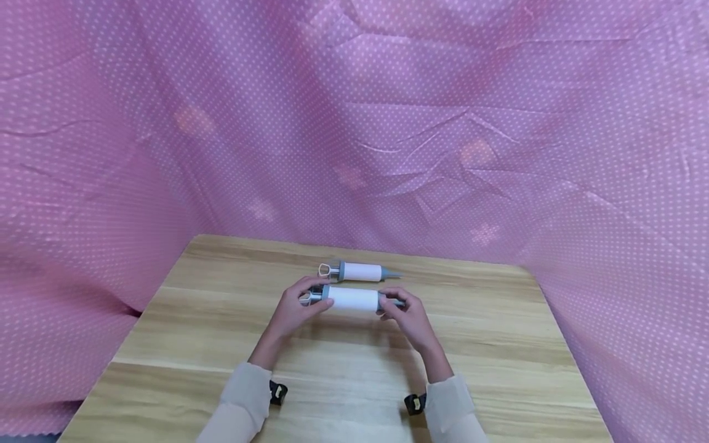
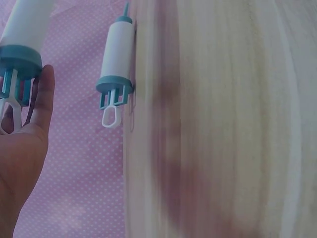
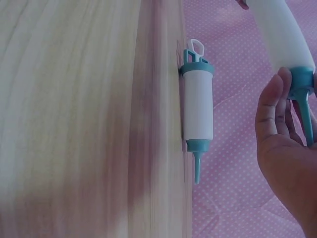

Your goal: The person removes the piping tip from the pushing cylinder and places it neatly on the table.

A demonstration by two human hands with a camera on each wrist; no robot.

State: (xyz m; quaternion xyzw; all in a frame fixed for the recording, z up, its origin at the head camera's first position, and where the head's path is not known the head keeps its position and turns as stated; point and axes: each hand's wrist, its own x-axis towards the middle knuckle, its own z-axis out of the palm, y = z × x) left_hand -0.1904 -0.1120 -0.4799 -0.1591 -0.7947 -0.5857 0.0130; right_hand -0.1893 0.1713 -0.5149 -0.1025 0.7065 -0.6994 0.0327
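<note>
A large icing syringe (image 1: 354, 299) with a white barrel, teal end caps and a white pull loop lies level between both hands, above the table. At its loop end, my left hand (image 1: 290, 309) holds the teal collar (image 2: 20, 58) between thumb and fingers. My right hand (image 1: 410, 319) pinches the teal cap (image 3: 302, 79) at the nozzle end, with the thin nozzle (image 3: 306, 121) pointing in toward the palm. A second, matching syringe (image 1: 362, 272) lies on the table just beyond, its nozzle to the right; neither hand touches it.
The wooden table (image 1: 343, 381) has rounded far corners. Pink dotted cloth (image 1: 354, 135) hangs behind it and along both sides. A black wrist camera (image 1: 278, 392) sits by the left sleeve, and another (image 1: 414, 403) by the right.
</note>
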